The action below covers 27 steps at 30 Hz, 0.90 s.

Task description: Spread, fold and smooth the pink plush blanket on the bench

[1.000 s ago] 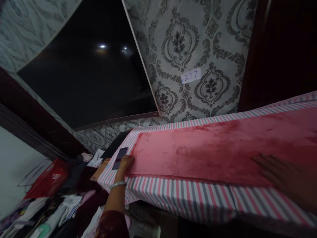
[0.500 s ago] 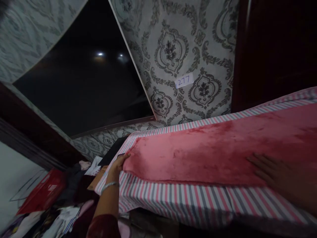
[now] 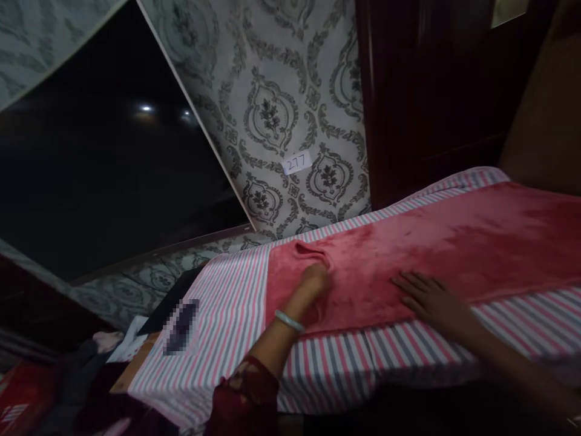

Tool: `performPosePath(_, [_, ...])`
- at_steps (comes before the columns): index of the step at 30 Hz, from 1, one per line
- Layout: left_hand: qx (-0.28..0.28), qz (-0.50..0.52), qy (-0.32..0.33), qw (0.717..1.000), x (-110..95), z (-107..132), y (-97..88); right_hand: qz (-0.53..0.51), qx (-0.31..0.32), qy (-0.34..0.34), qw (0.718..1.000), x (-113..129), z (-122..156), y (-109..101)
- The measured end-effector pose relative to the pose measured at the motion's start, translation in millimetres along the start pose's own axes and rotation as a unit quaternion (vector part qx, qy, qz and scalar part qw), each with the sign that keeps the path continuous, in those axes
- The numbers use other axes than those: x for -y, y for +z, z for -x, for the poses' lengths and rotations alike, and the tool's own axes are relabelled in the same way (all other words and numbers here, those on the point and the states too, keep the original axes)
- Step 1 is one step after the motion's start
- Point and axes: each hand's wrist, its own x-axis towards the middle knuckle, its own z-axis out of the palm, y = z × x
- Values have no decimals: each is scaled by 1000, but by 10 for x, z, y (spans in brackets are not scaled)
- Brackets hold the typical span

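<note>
A long red plush cloth (image 3: pixel 436 242) lies along a table cover with pink, grey and white stripes. Its left end is folded back over itself, and the turned edge (image 3: pixel 311 249) stands up in a small loop. My left hand (image 3: pixel 315 281), somewhat blurred, is closed on that folded end, knuckles up. To the right, my right hand (image 3: pixel 424 293) rests flat on the cloth with its fingers spread, holding nothing.
The striped cover (image 3: pixel 222 303) drapes over the table's front edge; a dark pixelated object (image 3: pixel 180 327) lies on its left part. Behind are a dark screen (image 3: pixel 113 157) and a patterned wall with a paper label (image 3: pixel 297 162). A red bag (image 3: pixel 27 393) sits lower left.
My left hand has carried the cloth's left end rightward and folded it over, baring the striped cover and the dark object. My right hand stays flat on the cloth. The view has shifted right.
</note>
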Motion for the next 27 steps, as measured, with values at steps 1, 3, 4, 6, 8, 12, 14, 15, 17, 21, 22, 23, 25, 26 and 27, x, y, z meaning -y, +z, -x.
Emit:
performPosePath(1, [8,-25,-2,1000,-74,73,153,-2,6,4,1000,17,-11,-25])
performPosePath(3, [-4,-74,14,997,-154,256,395,-11,16,13,1000,42,-30,-75])
performPosePath(4, [-26,-104,34,994,-162,353,491,-18,20,17,999,49,-37,-98])
performPosePath(6, [-89,-162,84,979,-127,527,653,-33,28,29,999,54,-55,-140])
performPosePath(8, [-159,-187,123,961,-41,659,794,-56,30,49,997,61,-90,-178])
performPosePath(12, [-246,-144,119,951,172,802,1008,-149,7,68,986,167,-315,-253])
performPosePath(14, [-259,-123,99,953,250,830,1071,-220,3,77,972,286,-536,-276])
performPosePath(15, [-258,-112,91,955,277,835,1092,-256,11,88,963,356,-673,-278])
performPosePath(17, [-249,-93,85,960,311,828,1123,-316,43,123,940,502,-984,-258])
performPosePath(21, [-258,-99,107,955,349,784,1175,-349,100,191,912,759,-1629,-107])
performPosePath(22, [-269,-105,116,950,363,774,1193,-346,111,202,910,814,-1772,-47])
performPosePath(23, [-281,-108,125,945,380,766,1213,-342,121,208,908,865,-1904,20])
performPosePath(25, [-302,-103,134,938,418,750,1267,-335,134,218,907,962,-2135,163])
performPosePath(26, [-310,-97,133,936,438,740,1301,-331,136,221,907,1008,-2234,234])
performPosePath(27, [-314,-92,129,936,458,727,1339,-325,135,222,909,1055,-2324,304])
